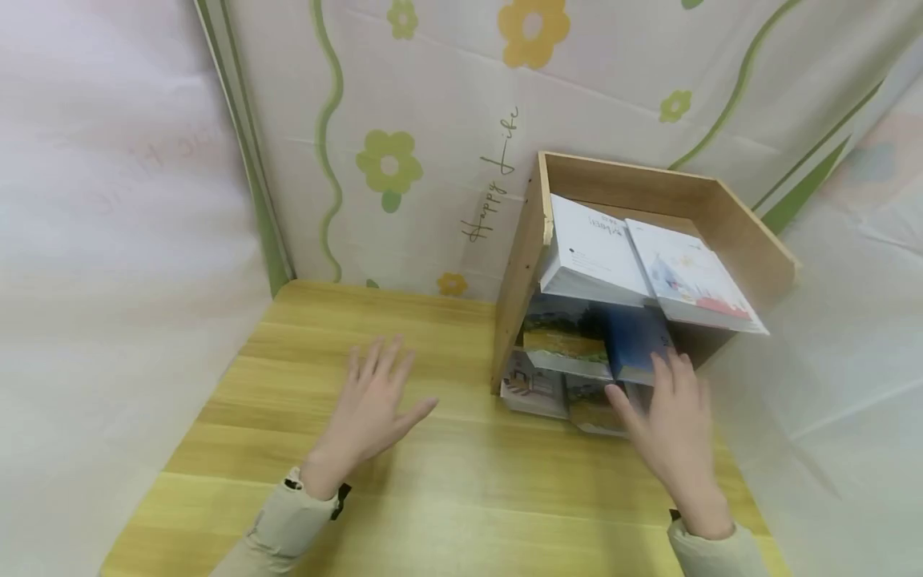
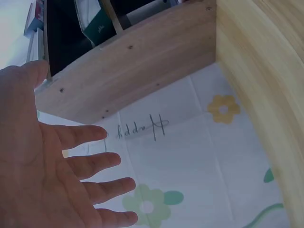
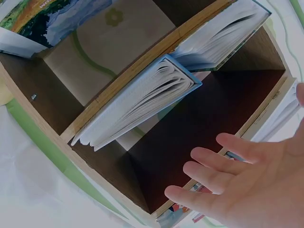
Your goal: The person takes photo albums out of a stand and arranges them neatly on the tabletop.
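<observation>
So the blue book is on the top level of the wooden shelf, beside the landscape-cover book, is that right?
Not the top level: the head view shows the blue book on the middle level of the wooden shelf, beside the landscape-cover book.

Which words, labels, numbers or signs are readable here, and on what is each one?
"Happy Life": on the patterned cloth behind the wooden shelf.
Left white book, right white book, blue book, other book covers: print too small or blurred.
Left side cloth: lettering too faint to read.
</observation>
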{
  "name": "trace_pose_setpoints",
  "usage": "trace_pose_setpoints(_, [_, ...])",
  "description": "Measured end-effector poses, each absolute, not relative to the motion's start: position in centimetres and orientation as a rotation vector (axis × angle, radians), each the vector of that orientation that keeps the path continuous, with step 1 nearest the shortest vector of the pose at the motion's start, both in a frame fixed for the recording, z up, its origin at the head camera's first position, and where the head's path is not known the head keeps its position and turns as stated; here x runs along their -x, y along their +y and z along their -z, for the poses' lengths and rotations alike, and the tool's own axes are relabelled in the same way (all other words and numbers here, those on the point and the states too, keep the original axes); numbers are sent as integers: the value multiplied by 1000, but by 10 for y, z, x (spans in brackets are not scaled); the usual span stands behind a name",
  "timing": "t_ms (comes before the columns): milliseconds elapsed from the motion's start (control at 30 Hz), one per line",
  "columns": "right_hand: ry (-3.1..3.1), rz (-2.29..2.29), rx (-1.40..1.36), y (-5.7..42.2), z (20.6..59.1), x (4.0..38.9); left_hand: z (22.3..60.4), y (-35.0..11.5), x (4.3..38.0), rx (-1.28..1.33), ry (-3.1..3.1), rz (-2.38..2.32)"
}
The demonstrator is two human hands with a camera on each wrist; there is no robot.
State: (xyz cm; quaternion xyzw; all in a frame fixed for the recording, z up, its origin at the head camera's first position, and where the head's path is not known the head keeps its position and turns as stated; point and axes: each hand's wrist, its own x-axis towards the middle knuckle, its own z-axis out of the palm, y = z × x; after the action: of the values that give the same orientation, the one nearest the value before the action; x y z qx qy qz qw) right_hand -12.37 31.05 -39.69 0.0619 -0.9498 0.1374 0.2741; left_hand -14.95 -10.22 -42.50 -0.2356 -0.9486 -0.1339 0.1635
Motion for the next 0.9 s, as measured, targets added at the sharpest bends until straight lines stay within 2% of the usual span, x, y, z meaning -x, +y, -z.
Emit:
trace_pose_setpoints(600, [-2514, -506, -203, 319, 383, 128, 398, -32, 154, 850, -2628, 639])
trace_pose_setpoints(900, [-2624, -773, -166, 325, 372, 126, 384, -1, 149, 913, -2653, 1084])
